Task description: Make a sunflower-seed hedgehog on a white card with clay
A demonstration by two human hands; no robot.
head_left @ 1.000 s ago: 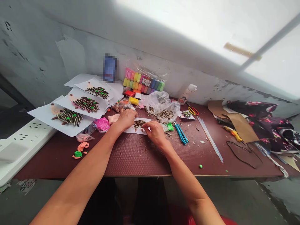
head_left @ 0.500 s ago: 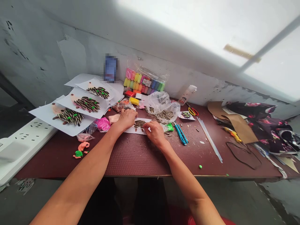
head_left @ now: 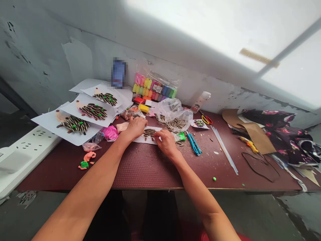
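A small white paper (head_left: 141, 140) lies in front of me, with a rounded patch of striped sunflower seeds (head_left: 149, 133) on it and brown dabs below. My left hand (head_left: 136, 128) rests over the paper's upper left part, fingers stretched forward and down beside the patch. At the patch's right edge, my right hand (head_left: 165, 141) has thumb and forefinger pinched together; whatever is between the fingertips is too small to make out. Just behind, loose sunflower seeds (head_left: 177, 124) spill from a clear plastic bag (head_left: 172, 107). Green clay (head_left: 181, 136) in a wrapper sits beside my right hand.
Left are papers bearing seed hedgehogs (head_left: 94, 111), pink clay (head_left: 110, 133) and a white power strip (head_left: 31, 150). Behind stand a pack of coloured clay (head_left: 155, 87) and a bottle (head_left: 200, 102). Right lie a blue cutter (head_left: 194, 144), scissors (head_left: 207, 119), glue sticks (head_left: 224, 149) and a glue gun (head_left: 248, 144).
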